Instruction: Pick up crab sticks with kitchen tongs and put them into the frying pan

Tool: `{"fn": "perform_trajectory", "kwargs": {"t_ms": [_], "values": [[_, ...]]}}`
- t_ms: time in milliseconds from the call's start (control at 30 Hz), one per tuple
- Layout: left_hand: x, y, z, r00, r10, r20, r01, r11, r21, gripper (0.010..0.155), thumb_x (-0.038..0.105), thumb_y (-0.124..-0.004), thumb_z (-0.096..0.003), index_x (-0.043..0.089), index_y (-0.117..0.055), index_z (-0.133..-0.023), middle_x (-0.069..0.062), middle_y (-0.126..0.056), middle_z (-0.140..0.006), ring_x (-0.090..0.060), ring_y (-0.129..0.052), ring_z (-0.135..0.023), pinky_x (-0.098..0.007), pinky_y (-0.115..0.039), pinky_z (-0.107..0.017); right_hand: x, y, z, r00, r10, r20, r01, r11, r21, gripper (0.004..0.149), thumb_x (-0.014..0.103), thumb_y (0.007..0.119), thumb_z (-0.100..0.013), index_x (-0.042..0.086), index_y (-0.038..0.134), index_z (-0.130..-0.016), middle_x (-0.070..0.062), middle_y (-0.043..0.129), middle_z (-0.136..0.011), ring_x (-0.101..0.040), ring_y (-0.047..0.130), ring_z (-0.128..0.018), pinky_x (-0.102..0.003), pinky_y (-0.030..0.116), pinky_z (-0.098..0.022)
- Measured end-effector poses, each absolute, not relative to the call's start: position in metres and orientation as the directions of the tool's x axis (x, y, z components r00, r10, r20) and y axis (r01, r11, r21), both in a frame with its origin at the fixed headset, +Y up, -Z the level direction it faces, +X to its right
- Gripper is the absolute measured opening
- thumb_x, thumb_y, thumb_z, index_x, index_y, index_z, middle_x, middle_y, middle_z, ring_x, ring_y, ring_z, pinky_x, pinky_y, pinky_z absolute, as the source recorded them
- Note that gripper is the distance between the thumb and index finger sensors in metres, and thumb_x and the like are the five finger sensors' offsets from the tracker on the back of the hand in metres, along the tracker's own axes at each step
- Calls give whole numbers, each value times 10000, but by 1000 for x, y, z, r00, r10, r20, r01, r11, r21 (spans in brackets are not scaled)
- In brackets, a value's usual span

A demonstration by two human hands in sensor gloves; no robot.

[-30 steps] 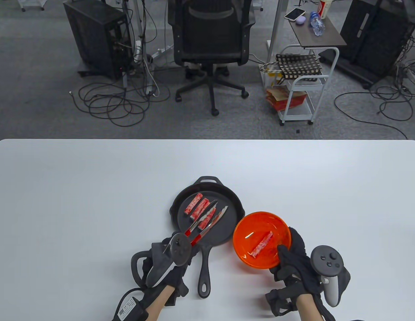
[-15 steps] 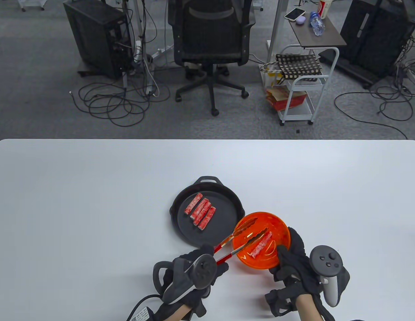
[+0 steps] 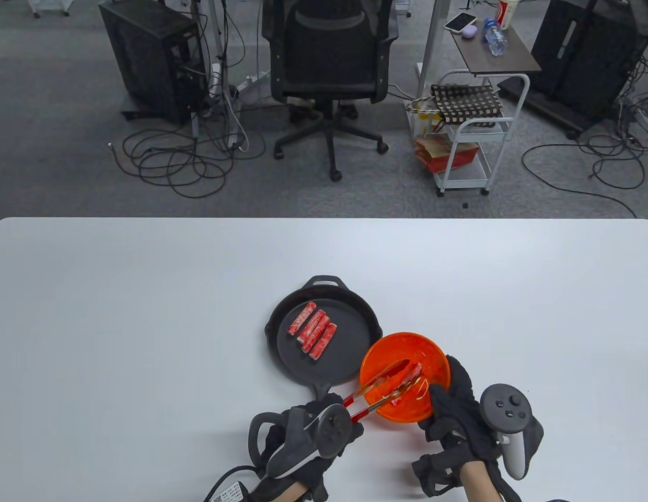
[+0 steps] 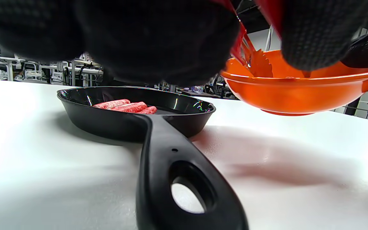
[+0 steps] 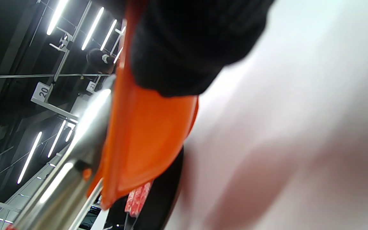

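A black frying pan [image 3: 355,361] lies at mid-table with several red-and-white crab sticks [image 3: 313,330] in a row on its left side. To its right, my right hand [image 3: 449,387] grips the rim of an orange bowl [image 3: 381,361] and holds it slightly off the table. My left hand [image 3: 339,418] grips red-handled metal tongs [image 3: 373,392] near the pan's handle [image 4: 171,166]. The tong arms reach into the bowl, closed around one crab stick [image 3: 415,371]. In the left wrist view the bowl [image 4: 299,92] hangs above the table beside the pan [image 4: 107,121].
The white table [image 3: 146,314] stretches wide to the left, right and far side of the pan. Beyond its far edge stand an office chair [image 3: 329,63], a white cart [image 3: 470,141], computer towers and floor cables.
My left hand swung the tongs from over the pan to the right, into the bowl, and their arms closed on the stick there. The bowl shifted slightly left and nearer.
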State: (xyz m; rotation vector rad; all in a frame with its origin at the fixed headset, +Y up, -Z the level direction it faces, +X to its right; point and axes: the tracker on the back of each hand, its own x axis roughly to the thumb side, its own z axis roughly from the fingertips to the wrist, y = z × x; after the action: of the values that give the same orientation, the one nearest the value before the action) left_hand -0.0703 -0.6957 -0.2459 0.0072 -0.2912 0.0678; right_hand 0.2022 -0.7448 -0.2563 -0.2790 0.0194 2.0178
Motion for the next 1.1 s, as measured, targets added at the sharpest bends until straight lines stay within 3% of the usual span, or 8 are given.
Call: {"fn": "perform_trajectory", "kwargs": {"t_ms": [833,1100], "values": [[-72,-699,-249,949,106,295,-104,994,-25,743,727,-840,-389,146,-909,-846,62,-1069,-459,-117,-1047,-164,-404,-907,-242,202,-745,-256,-422,881,-213,-885,-451,-111,633,215,633,-593,71,342,-1137,-286,657,-1011,-178,1020,-297,-123,939,-126],[-84,-688,-252,941,202,271,-210,978,2,742,725,-841,-388,144,-909,-845,61,-1069,-458,-117,-1046,-164,-403,-908,-242,203,-745,-256,-417,883,-217,-888,-447,-112,632,215,631,-593,73,342,-1137,-286,654,-1014,-178,1020,-295,-122,939,-126]]}}
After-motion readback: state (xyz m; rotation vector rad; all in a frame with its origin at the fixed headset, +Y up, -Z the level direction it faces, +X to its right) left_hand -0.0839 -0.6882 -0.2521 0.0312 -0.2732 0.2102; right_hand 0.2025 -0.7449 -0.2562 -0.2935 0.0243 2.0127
